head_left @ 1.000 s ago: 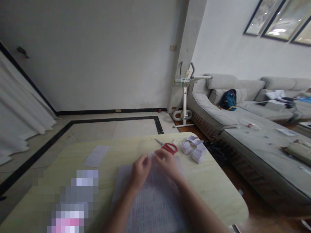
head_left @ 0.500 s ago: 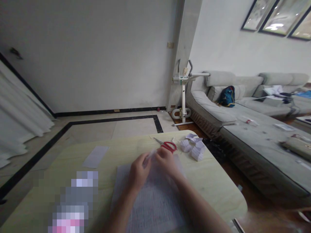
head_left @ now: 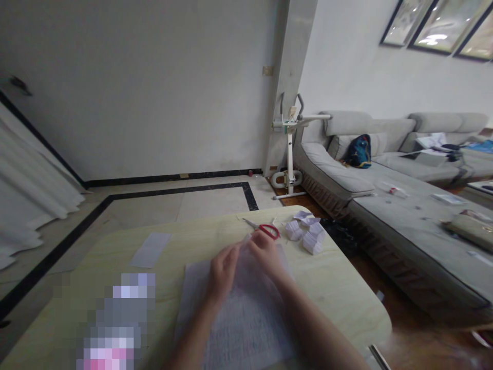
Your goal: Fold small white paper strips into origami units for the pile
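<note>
My left hand (head_left: 224, 266) and my right hand (head_left: 265, 252) meet above a large printed sheet (head_left: 246, 324) on the table. Between their fingertips shows a small piece of white paper (head_left: 245, 240), mostly covered by the fingers. Both hands are closed around it. Just beyond my right hand lie scissors (head_left: 268, 231) with red handles, their blades pointing to the left. Several folded white paper pieces (head_left: 308, 231) sit to the right of the scissors. Off to the left lies a flat white paper strip (head_left: 151, 250).
The pale wooden table (head_left: 335, 288) has rounded corners. At its left front is a blurred-out patch (head_left: 119, 318). Beyond stand a white exercise machine (head_left: 290, 154) and a grey sofa (head_left: 416, 216) with a blue backpack (head_left: 360, 151). A white curtain (head_left: 34, 195) hangs at left.
My left hand has turned slightly and come closer to my right hand, so less of the small paper shows between them. The other things on the table stay put.
</note>
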